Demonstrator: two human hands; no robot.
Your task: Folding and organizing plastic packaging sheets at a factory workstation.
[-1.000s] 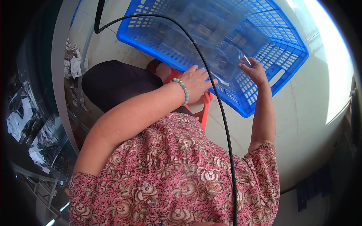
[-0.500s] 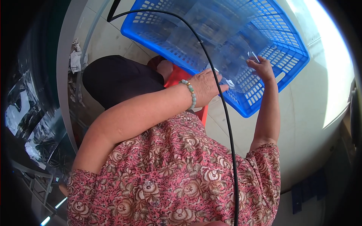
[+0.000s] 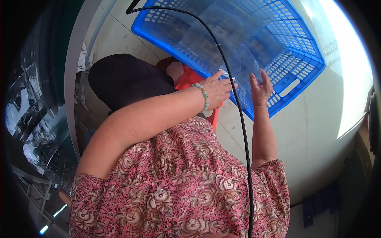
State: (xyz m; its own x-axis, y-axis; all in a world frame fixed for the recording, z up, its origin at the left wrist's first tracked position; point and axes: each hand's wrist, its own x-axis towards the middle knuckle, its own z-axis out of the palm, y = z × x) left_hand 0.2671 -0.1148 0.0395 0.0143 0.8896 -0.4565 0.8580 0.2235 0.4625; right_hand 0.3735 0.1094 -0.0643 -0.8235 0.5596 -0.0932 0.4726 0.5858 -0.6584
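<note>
A large blue perforated plastic basket point(image 3: 170, 47) holds several clear plastic bags point(image 3: 216, 23) with contents too hazy to name. My left hand point(image 3: 216, 90), with a beaded bracelet on the wrist, is at the basket's near rim. Its fingers are stretched apart beside a small white piece point(image 3: 225, 73) and the edge of a clear bag. To the right, my right hand point(image 3: 262, 90) is raised by the near right part of the basket. Its thumb and fingers are spread beside a clear bag point(image 3: 248, 63), and I see nothing between them.
A black cable point(image 3: 238, 95) runs across the view in front of the basket. Under the left arm is part of a red stool point(image 3: 190, 79), next to a dark-clothed knee point(image 3: 123, 81). Dark glossy material with pale scraps point(image 3: 33, 127) lies at far left. Pale floor tiles point(image 3: 309, 131) extend rightward.
My right hand has moved left and nearer to me, its fingers opening upward; the shiny item at its fingertips no longer shows. My left hand has barely shifted.
</note>
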